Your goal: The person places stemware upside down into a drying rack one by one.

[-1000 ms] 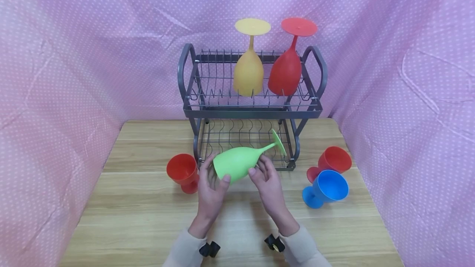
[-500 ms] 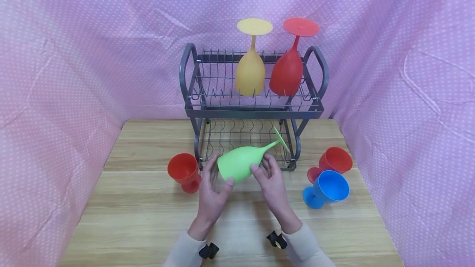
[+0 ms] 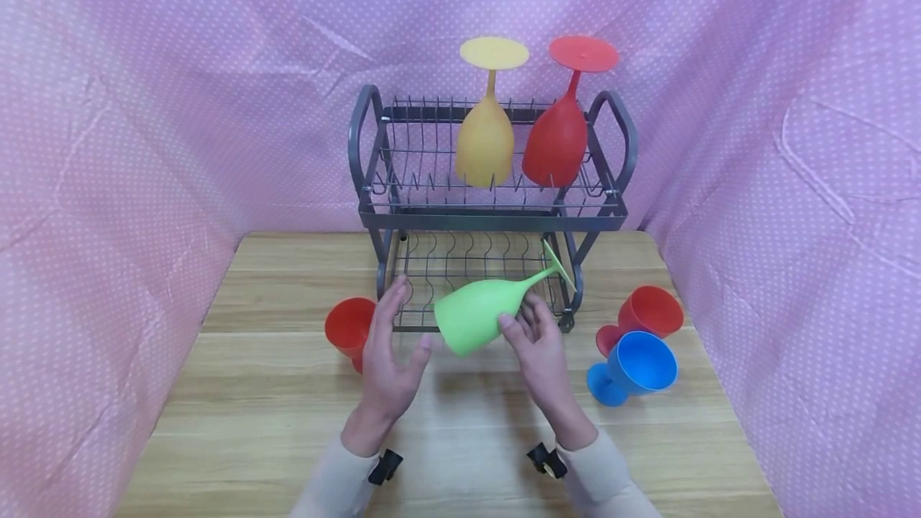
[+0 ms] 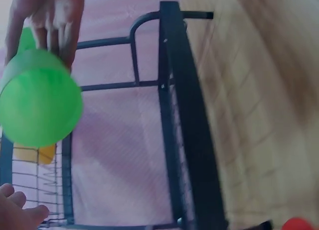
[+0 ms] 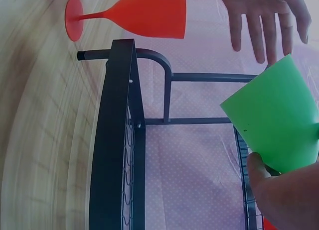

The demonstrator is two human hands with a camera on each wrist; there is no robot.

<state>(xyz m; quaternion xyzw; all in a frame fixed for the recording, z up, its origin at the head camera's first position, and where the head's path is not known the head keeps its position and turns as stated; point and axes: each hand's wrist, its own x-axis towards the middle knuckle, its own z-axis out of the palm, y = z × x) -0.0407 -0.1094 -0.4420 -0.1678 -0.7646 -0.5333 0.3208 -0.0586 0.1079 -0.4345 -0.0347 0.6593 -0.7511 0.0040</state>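
Note:
My right hand (image 3: 540, 354) grips a light green plastic goblet (image 3: 478, 316) near the stem end of its bowl. The goblet lies tilted in the air, mouth to the left and foot up to the right, before the lower tier of the dish rack (image 3: 492, 222). Left of the mouth, my left hand (image 3: 391, 366) stands apart from it, fingers extended and thumb spread. The right wrist view shows a gap between those straight fingers and the green goblet (image 5: 279, 115). Behind the left hand, a red goblet (image 3: 348, 326) on the table is partly hidden.
On the rack's upper tier a yellow goblet (image 3: 484, 142) and a red goblet (image 3: 556, 142) stand upside down. A blue goblet (image 3: 643, 362) and another red goblet (image 3: 650, 311) are on the wooden table (image 3: 245, 422) at right. Pink dotted cloth (image 3: 144, 102) surrounds the table.
My left hand has let go of the green goblet and moved left, now overlapping the red one. My right hand has carried the green goblet slightly to the right.

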